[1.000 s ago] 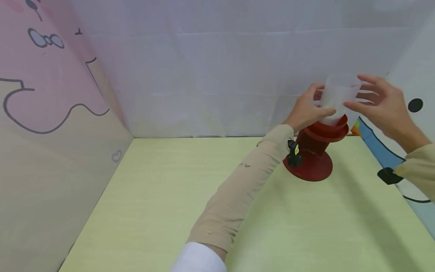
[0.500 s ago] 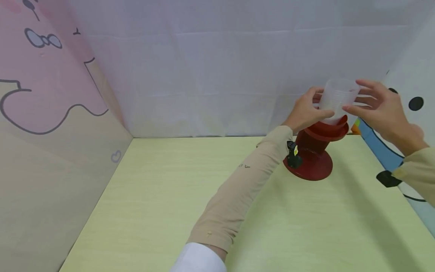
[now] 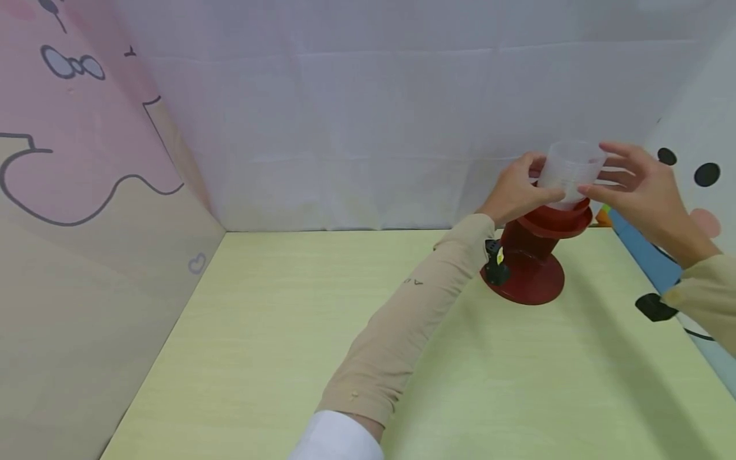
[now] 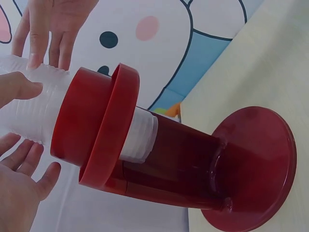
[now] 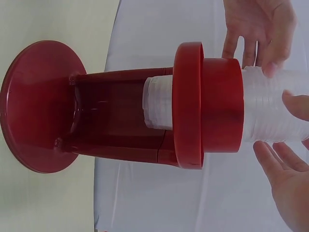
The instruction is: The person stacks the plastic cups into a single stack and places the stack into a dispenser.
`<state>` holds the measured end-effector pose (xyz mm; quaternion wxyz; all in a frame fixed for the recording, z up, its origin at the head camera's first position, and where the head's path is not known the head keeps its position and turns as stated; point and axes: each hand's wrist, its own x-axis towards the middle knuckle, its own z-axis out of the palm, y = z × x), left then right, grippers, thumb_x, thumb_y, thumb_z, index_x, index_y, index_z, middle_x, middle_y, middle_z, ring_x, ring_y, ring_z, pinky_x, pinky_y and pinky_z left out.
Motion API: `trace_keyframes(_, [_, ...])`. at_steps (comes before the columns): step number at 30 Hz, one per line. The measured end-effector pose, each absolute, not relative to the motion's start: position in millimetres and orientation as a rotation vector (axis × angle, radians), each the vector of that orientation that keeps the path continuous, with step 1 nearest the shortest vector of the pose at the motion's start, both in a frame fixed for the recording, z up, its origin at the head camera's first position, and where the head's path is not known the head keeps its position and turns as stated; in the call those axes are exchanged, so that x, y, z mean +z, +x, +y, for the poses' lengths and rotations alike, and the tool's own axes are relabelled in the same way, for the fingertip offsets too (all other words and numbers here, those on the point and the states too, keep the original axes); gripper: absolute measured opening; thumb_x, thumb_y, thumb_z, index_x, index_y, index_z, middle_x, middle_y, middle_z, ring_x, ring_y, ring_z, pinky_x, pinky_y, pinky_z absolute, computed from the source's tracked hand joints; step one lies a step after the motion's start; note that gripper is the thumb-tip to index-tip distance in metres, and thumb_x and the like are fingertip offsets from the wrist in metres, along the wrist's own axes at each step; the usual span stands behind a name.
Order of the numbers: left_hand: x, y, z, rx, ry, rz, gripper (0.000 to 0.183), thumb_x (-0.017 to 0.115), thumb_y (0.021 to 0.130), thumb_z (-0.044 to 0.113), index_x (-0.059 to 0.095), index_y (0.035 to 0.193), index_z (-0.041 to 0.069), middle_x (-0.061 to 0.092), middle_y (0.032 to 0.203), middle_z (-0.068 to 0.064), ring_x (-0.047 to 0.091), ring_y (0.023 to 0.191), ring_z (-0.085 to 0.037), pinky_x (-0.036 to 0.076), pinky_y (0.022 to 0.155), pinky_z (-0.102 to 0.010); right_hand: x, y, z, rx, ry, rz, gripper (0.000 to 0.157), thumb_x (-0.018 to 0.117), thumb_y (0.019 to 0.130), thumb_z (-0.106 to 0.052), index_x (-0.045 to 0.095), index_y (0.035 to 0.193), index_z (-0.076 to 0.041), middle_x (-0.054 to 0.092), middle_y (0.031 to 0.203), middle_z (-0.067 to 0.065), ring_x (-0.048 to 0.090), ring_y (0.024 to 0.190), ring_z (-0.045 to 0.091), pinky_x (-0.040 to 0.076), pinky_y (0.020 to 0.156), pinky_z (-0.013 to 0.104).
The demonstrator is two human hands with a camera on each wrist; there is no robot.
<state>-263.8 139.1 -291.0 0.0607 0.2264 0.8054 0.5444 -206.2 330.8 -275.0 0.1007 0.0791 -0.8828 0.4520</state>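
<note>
A stack of clear plastic cups (image 3: pixel 570 171) stands partly inside the red cup dispenser (image 3: pixel 526 278) at the table's right rear. My left hand (image 3: pixel 515 190) holds the stack from the left, thumb in front and fingers behind. From the right, my right hand (image 3: pixel 645 191) holds the same stack between thumb and fingers. Both wrist views show the stack passing through the dispenser's red ring (image 4: pixel 110 125), its lower end (image 5: pixel 158 102) poking out beneath. The round red base (image 5: pixel 41 106) rests on the table. Some left fingers are hidden behind the cups in the head view.
A pale yellow-green table (image 3: pixel 259 338) stretches to the left and front. White cloth (image 3: pixel 345 128) hangs behind it, with printed cartoon panels (image 3: pixel 75 160) on both sides. A dark wrist camera (image 3: pixel 496 262) on the left sleeve overlaps the dispenser in the head view.
The cup stack has sunk lower into the dispenser, and both hands have come down slightly with it. The dispenser stays in place.
</note>
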Motion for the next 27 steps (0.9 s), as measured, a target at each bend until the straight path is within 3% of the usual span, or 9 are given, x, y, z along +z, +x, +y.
trace_keyframes(7, [-295.0, -264.4, 140.9, 1.663, 0.652, 2.433, 0.062, 0.075, 0.080, 0.023, 0.044, 0.133, 0.020, 0.055, 0.115, 0.011, 0.051, 0.095, 0.002, 0.045, 0.076, -0.011, -279.3, -203.6, 330.9, 1.398, 0.278, -2.591, 0.070, 0.067, 0.088, -0.010, 0.033, 0.147, -0.024, 0.042, 0.142, 0.008, 0.052, 0.110, 0.001, 0.043, 0.071, 0.003])
trace_keyframes(16, [-299.8, -264.7, 139.6, 1.662, 0.673, 2.442, 0.064, 0.077, 0.078, 0.022, 0.044, 0.133, 0.021, 0.054, 0.118, 0.012, 0.050, 0.099, 0.003, 0.044, 0.079, -0.011, -284.1, -203.9, 328.3, 1.358, 0.223, -2.650, 0.067, 0.067, 0.089, -0.017, 0.033, 0.147, -0.020, 0.038, 0.145, 0.013, 0.050, 0.122, 0.019, 0.043, 0.068, 0.003])
trace_keyframes(27, [-300.6, -264.8, 139.4, 1.663, 0.679, 2.444, 0.068, 0.078, 0.078, 0.023, 0.043, 0.137, 0.022, 0.053, 0.125, 0.012, 0.049, 0.104, 0.005, 0.044, 0.079, -0.009, -287.7, -204.3, 331.7, 1.330, 0.212, -2.677, 0.058, 0.063, 0.092, -0.024, 0.041, 0.144, -0.012, 0.042, 0.143, 0.011, 0.052, 0.119, 0.009, 0.042, 0.070, 0.002])
